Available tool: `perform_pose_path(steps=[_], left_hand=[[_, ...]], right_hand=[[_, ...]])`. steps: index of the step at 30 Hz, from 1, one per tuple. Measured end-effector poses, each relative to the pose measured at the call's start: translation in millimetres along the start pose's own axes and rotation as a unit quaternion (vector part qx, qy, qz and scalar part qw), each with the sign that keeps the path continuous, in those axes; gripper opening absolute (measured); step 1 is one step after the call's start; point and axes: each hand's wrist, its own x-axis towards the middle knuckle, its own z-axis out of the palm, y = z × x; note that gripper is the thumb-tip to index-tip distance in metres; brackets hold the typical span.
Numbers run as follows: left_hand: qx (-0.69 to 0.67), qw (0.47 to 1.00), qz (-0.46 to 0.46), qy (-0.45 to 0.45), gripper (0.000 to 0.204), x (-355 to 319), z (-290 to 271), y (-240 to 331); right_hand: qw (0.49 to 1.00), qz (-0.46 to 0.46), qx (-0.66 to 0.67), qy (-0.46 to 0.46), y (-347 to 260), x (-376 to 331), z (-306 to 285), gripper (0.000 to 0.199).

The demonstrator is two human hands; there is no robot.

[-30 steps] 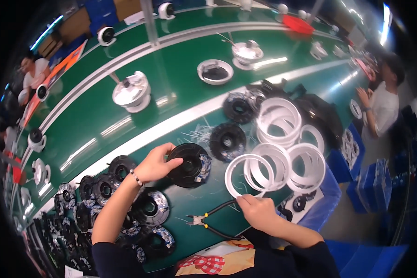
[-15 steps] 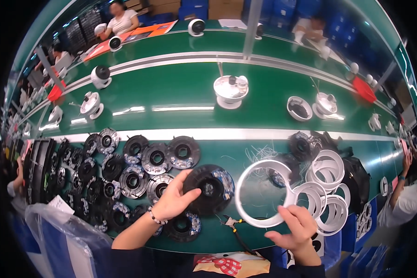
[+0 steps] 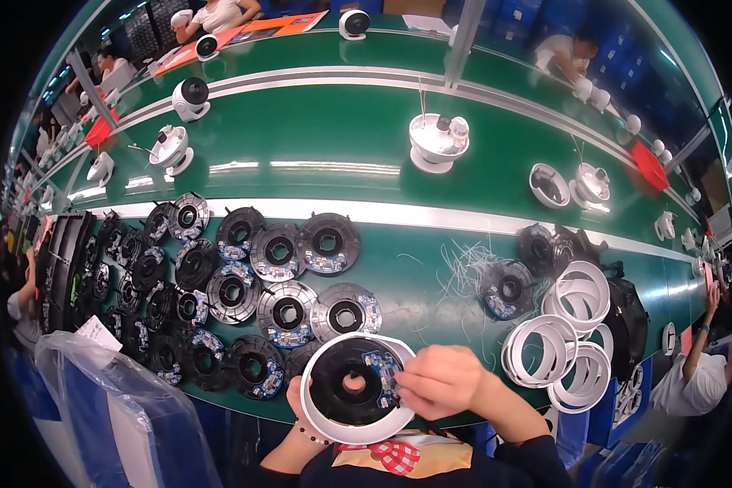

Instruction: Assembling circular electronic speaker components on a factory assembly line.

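Gripped white round plastic ring (image 3: 366, 432) in left hand (image 3: 295, 398), fingers curled around its left side, remainder hidden behind; saw one fingertip through centre hole of black round plastic disc (image 3: 327, 382) inside ring. Observed right hand (image 3: 447, 381) with fingertips drawn together at ring's right rim, next to blue circuit board (image 3: 380, 376) on disc; could not make out anything between them. Placed ring and disc over near edge of green-topped workbench (image 3: 419, 301), about midway along.

Logged similar black discs with boards (image 3: 270, 315) across workbench's left part; thin white strands (image 3: 468, 264) right of centre, toward far edge; stacked white rings (image 3: 537, 382) by right end of near edge.

Judged disc liable to tilt or drop past near edge on any slackening of left-hand support. Rated board parts vulnerable to scraping under hard fingertip pressure. Suspected possible snagging of strands if set down among them.
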Motion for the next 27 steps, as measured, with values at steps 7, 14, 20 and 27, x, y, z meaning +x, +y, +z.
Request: perform_pose_path(steps=[7, 14, 20, 27], left_hand=[[0.024, 0.988, 0.013, -0.153, 0.065, 37, 16, -5], [0.085, 0.975, 0.065, -0.193, 0.077, 48, 11, 0], [0.182, 0.974, 0.084, -0.105, 0.057, 50, 2, -4], [0.195, 0.974, 0.041, -0.106, 0.07, 59, 23, -5]], right_hand=[[0.996, 0.042, 0.0, -0.081, 12, 16, -19, 0.03], [0.96, 0.268, 0.034, -0.07, -17, 27, 1, 0.119], [0.942, 0.327, 0.079, -0.016, -18, 24, 8, 0.124], [0.874, 0.355, 0.319, 0.09, -10, -2, 6, 0.12]])
